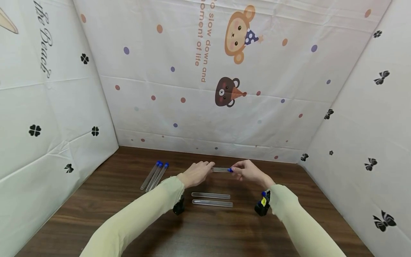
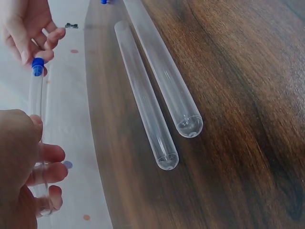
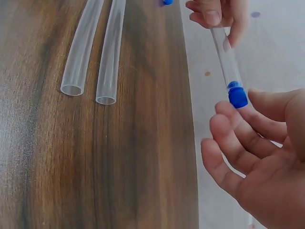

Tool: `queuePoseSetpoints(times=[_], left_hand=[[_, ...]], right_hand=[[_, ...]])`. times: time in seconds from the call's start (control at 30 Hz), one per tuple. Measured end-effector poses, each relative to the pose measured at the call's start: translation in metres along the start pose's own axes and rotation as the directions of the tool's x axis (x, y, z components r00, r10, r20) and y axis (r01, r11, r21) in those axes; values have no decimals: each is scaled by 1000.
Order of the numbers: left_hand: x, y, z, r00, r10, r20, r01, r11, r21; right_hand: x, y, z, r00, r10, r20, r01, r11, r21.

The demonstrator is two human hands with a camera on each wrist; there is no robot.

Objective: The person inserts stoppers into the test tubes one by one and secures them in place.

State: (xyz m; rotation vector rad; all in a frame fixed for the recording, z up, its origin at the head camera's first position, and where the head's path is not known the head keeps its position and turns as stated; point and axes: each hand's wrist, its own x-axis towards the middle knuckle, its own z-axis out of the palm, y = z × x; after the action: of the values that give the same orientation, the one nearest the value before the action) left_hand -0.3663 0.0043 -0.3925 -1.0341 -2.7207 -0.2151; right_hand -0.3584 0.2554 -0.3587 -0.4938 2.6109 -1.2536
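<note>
A clear test tube with a blue cap in its end is held level above the back of the table, between both hands. My left hand grips the tube's rounded end, thumb on one side and fingers curled round the other. With thumb and forefinger, my right hand pinches the cap; its other fingers are loosely bent. Nearer the front lie two uncapped test tubes, an upper tube and a lower tube, side by side, open ends to the right.
Three blue-capped test tubes lie slantwise at the left on the dark wooden table. Printed white cloth walls in the back and both sides. A small blue thing shows at the left wrist view's top edge.
</note>
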Motion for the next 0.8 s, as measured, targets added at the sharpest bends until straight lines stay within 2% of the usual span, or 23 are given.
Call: queuePoseSetpoints(times=[0.17, 0.43, 0.63, 0.8], left_hand=[[0, 1, -1, 1000, 19, -14, -19, 1000, 10], [1, 3, -1, 999, 21, -33, -21, 1000, 11], [2, 3, -1, 1000, 10, -28, -10, 1000, -11], [1, 2, -1, 999, 32, -43, -33, 999, -26]], right_hand=[[0, 4, 0, 1000, 21, 3, -22, 997, 69], [2, 12, 3, 998, 67, -6, -66, 992, 106], [2, 11, 6, 996, 85, -29, -77, 976, 203], [2, 11, 6, 994, 104, -30, -93, 962, 259]])
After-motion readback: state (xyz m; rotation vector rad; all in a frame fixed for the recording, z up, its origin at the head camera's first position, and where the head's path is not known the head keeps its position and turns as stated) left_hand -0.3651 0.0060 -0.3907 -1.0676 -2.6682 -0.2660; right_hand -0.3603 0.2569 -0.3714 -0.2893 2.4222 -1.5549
